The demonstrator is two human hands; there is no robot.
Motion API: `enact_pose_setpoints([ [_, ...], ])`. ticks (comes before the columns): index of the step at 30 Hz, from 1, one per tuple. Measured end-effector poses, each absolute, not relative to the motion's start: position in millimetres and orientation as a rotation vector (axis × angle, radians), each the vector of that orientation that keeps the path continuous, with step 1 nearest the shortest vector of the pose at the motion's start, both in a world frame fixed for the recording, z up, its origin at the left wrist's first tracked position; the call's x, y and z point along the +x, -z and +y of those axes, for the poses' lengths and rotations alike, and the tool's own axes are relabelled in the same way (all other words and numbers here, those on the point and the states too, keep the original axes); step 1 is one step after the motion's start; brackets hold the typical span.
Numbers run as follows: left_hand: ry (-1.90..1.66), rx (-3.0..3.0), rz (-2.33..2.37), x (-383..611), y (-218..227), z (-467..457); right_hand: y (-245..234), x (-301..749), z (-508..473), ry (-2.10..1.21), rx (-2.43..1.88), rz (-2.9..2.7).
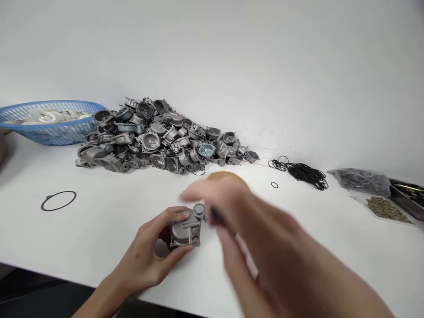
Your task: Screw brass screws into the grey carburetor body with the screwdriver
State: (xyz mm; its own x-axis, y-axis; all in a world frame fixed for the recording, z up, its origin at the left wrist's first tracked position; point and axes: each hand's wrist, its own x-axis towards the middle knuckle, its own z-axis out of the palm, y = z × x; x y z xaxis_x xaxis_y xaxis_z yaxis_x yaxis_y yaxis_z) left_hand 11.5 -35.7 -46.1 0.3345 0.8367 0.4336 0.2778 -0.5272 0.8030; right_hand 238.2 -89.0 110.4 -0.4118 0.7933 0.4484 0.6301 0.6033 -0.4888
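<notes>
My left hand [150,249] grips a grey cast-metal carburetor float bowl [183,232] just above the white table, thumb along its near edge and fingers over the top. A round cap with a hexagonal centre [198,210] sits at the bowl's upper right corner. Close by on the right is my right hand [238,212], smeared by motion, with its index finger reaching over towards the bowl. Its fingers are curled around a small dark thing [217,216], too blurred to name. Behind this hand a tan round object [228,174] is partly hidden.
A heap of similar metal bowls [159,137] lies against the wall. Left of it stands a blue basket [59,132] of whitish parts. A large black ring [58,201], a small ring [274,185], a bundle of black rings [306,175] and a tray of brass-coloured pieces [387,210] lie around.
</notes>
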Motion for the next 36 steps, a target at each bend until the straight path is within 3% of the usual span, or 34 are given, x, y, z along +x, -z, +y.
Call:
enact_pose_setpoints([
  [4, -1.1, 2.055, 0.893, 12, 45, -36, -133, 260, -64, -0.308, -1.022, -1.931],
  [9, -1.066, 2.076, 0.863, 10, 49, -37, -121, 255, -54, -0.31, -0.912, -1.715],
  [15, -1.052, 2.062, 0.849, 11, 48, -37, -105, 245, -46, -0.497, -0.852, -1.811],
  [25, -1.057, 2.053, 0.84, 11, 47, -37, -96, 242, -38, -0.512, -0.838, -1.86],
  [30, -1.069, 2.07, 0.876, 11, 50, -37, -103, 248, -45, -0.613, -0.633, -2.063],
  [36, -1.073, 2.07, 0.876, 11, 53, -37, -96, 244, -44, -0.436, -0.531, -2.04],
])
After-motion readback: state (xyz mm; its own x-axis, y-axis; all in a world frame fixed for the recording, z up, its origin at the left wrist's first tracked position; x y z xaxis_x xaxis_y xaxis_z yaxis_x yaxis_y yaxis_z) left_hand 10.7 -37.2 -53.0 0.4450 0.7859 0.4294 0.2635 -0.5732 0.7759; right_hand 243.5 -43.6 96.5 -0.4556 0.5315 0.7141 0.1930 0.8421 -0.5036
